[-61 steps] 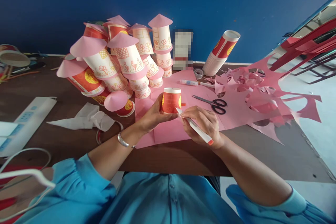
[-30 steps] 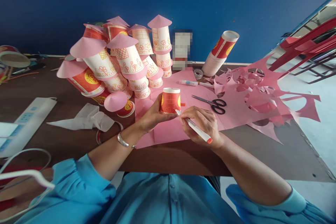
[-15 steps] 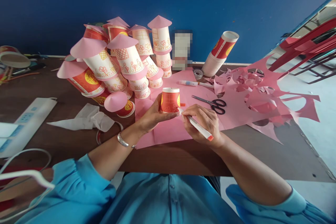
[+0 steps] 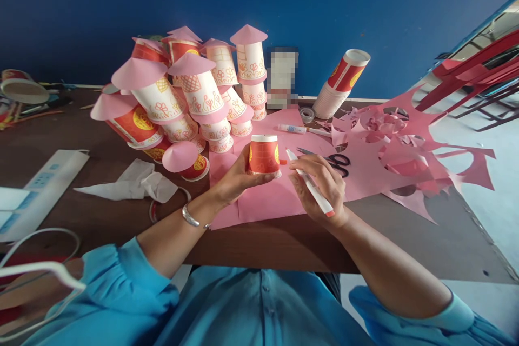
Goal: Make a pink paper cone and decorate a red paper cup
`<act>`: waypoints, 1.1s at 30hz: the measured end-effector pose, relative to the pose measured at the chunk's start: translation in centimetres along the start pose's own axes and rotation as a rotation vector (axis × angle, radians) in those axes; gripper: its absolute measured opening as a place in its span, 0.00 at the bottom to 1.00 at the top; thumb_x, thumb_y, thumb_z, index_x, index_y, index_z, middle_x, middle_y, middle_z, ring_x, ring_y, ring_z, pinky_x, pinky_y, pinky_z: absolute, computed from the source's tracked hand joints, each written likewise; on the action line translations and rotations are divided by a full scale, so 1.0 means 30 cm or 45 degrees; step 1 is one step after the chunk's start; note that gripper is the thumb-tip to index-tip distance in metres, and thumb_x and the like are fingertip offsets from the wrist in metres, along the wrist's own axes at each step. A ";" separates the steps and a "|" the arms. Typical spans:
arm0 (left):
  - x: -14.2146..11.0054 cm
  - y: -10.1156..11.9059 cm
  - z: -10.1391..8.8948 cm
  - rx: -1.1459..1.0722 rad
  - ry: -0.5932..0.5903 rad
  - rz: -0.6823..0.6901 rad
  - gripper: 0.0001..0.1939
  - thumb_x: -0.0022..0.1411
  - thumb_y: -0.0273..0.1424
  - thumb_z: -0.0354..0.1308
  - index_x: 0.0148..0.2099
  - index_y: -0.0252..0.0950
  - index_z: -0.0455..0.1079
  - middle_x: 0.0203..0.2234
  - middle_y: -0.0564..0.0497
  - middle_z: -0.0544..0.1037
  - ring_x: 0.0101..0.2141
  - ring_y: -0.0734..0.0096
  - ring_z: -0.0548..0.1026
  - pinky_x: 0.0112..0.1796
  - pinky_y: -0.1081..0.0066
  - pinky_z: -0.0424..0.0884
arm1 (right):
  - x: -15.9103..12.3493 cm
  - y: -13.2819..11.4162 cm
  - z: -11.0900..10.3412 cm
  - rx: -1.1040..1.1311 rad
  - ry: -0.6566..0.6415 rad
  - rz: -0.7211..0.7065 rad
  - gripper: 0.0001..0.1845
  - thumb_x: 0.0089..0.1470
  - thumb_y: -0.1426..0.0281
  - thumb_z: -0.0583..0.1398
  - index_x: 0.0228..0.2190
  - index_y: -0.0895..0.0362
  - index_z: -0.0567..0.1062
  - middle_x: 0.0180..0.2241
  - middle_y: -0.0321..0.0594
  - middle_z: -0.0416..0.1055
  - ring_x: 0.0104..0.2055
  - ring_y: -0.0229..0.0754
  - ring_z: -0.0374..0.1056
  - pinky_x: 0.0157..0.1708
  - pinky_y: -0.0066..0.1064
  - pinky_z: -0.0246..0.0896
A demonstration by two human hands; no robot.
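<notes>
A red paper cup [image 4: 263,157] with yellow patches stands rim down in my left hand [image 4: 237,175], whose thumb lies along its lower edge. In my right hand [image 4: 318,184] I grip a white marker pen [image 4: 312,186] with a red end. Its uncapped tip points up and left, a short gap to the right of the cup. A small red cap [image 4: 283,162] shows just beside the cup. Pink paper sheets [image 4: 259,205] lie beneath both hands. Behind my right hand are black-handled scissors [image 4: 339,165], partly covered by it.
Cup towers with pink cone roofs [image 4: 192,65] crowd the back left. A leaning stack of paper cups [image 4: 340,86], a tape roll [image 4: 307,114] and a glue tube [image 4: 292,128] are behind. Pink scraps [image 4: 405,157] spread right; a power strip [image 4: 42,189] and crumpled tissue [image 4: 138,181] lie left.
My right hand has drawn the marker away from the cup, to the right, and its tip now points higher. My left hand keeps the cup in nearly the same spot.
</notes>
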State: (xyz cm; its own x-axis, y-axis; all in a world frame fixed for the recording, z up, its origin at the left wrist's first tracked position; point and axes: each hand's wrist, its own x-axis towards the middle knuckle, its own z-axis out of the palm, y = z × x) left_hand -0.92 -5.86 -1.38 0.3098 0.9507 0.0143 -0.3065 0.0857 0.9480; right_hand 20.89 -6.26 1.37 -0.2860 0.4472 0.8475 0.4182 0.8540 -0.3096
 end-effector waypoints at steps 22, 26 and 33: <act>-0.010 -0.020 -0.008 -0.055 -0.018 0.072 0.36 0.60 0.35 0.81 0.64 0.46 0.66 0.59 0.47 0.79 0.60 0.53 0.79 0.66 0.46 0.74 | -0.035 0.034 0.027 -0.068 -0.219 0.290 0.12 0.72 0.72 0.62 0.55 0.51 0.77 0.43 0.42 0.87 0.40 0.46 0.86 0.37 0.32 0.78; -0.010 0.008 0.015 -0.006 0.016 0.033 0.34 0.62 0.37 0.79 0.63 0.45 0.67 0.54 0.50 0.82 0.57 0.51 0.82 0.62 0.45 0.77 | -0.017 0.027 0.005 -0.003 -0.057 0.275 0.14 0.75 0.69 0.61 0.57 0.50 0.80 0.42 0.42 0.83 0.37 0.44 0.80 0.38 0.36 0.78; -0.015 0.017 0.011 0.184 0.083 0.042 0.37 0.56 0.43 0.82 0.61 0.41 0.68 0.53 0.45 0.81 0.56 0.48 0.80 0.60 0.48 0.77 | -0.004 -0.020 0.000 0.061 0.004 0.006 0.12 0.70 0.74 0.63 0.53 0.53 0.77 0.37 0.39 0.82 0.32 0.42 0.78 0.32 0.33 0.77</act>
State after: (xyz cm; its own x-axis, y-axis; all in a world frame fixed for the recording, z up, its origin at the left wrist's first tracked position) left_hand -0.91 -6.35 -0.81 0.2413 0.9700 0.0297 -0.1811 0.0149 0.9834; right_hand 20.68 -6.83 1.46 -0.2813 0.4505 0.8473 0.3778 0.8636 -0.3338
